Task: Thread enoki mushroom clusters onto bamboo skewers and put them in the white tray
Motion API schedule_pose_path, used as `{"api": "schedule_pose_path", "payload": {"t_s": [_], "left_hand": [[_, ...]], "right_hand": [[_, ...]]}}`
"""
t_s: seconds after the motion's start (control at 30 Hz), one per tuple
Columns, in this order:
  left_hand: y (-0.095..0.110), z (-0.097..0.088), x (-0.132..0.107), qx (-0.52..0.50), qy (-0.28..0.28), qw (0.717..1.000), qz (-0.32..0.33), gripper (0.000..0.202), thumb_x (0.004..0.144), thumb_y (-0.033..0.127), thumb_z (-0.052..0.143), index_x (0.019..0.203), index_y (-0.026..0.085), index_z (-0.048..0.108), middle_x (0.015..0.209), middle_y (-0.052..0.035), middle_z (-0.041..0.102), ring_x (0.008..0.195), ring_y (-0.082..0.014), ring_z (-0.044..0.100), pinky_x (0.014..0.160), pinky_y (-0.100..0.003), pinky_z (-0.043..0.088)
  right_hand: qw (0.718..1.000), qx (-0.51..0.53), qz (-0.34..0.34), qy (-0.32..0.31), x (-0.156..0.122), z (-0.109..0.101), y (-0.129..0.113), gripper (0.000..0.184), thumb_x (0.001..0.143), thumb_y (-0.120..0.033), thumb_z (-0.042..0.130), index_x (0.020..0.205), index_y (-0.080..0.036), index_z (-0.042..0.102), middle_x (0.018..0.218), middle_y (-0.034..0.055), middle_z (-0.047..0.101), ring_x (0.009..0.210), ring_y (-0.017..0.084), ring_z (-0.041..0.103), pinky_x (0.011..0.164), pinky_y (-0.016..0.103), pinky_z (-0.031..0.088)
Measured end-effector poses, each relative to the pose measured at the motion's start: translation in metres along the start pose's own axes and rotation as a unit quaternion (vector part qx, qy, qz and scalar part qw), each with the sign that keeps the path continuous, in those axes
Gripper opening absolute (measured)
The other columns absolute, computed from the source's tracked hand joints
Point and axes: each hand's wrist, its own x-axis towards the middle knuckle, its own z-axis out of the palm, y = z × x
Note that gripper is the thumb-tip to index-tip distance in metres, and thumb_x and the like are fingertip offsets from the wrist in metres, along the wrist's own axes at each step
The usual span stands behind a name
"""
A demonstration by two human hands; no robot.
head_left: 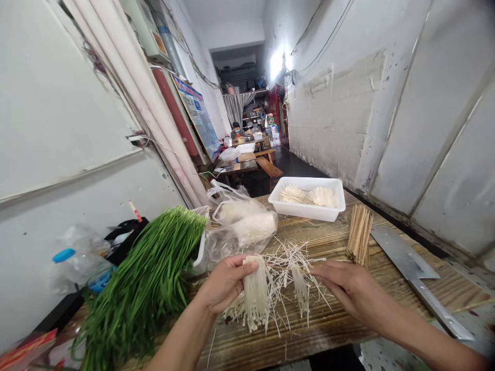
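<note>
My left hand (228,281) pinches a flat bunch of enoki mushrooms (256,296), whose thin stems and small caps hang down over the board. Closed to the right of it, my right hand (346,283) grips a thin wooden skewer, mostly hidden by the fingers. A smaller enoki bunch (300,291) hangs on the skewer close to the right fingertips. Between and behind both hands, loose enoki strands (288,257) lie scattered on the wooden board (320,330).
Green chives (150,278) are heaped at left. Behind my hands are a plastic bag of enoki (251,226) and a white tub (309,210) with skewered enoki. At right lie a skewer bundle (359,234) and a cleaver (404,257). A person (236,132) sits far back.
</note>
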Motion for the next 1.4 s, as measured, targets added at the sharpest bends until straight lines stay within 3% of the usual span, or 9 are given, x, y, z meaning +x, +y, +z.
{"api": "schedule_pose_path", "payload": {"t_s": [0.47, 0.83, 1.4], "left_hand": [[-0.003, 0.003, 0.003, 0.014, -0.011, 1.0, 0.003, 0.025, 0.062, 0.029, 0.078, 0.077, 0.009, 0.071, 0.071, -0.0095, 0.07, 0.064, -0.0157, 0.062, 0.069, -0.028, 0.048], [-0.003, 0.008, 0.002, 0.029, 0.023, 0.999, 0.011, 0.03, 0.056, 0.029, 0.082, 0.077, 0.01, 0.073, 0.071, -0.0086, 0.071, 0.067, -0.0182, 0.063, 0.069, -0.03, 0.048], [-0.009, 0.013, 0.006, 0.039, 0.023, 0.999, 0.013, 0.033, 0.055, 0.03, 0.081, 0.081, 0.011, 0.075, 0.071, -0.0086, 0.072, 0.068, -0.0184, 0.063, 0.07, -0.029, 0.047]], "right_hand": [[0.999, 0.029, 0.012, -0.02, 0.001, 0.003, 0.007, 0.025, 0.092, -0.02, 0.042, 0.101, -0.02, 0.065, 0.089, 0.0064, 0.069, 0.081, 0.018, 0.064, 0.075, 0.029, 0.051], [0.999, 0.025, 0.016, -0.014, 0.0, 0.003, 0.007, 0.027, 0.091, -0.018, 0.042, 0.106, -0.021, 0.065, 0.089, 0.0065, 0.069, 0.082, 0.018, 0.065, 0.075, 0.031, 0.052], [0.998, 0.035, 0.041, -0.029, 0.005, 0.006, 0.006, 0.024, 0.091, -0.019, 0.043, 0.094, -0.02, 0.067, 0.085, 0.0053, 0.069, 0.078, 0.017, 0.064, 0.074, 0.029, 0.05]]}}
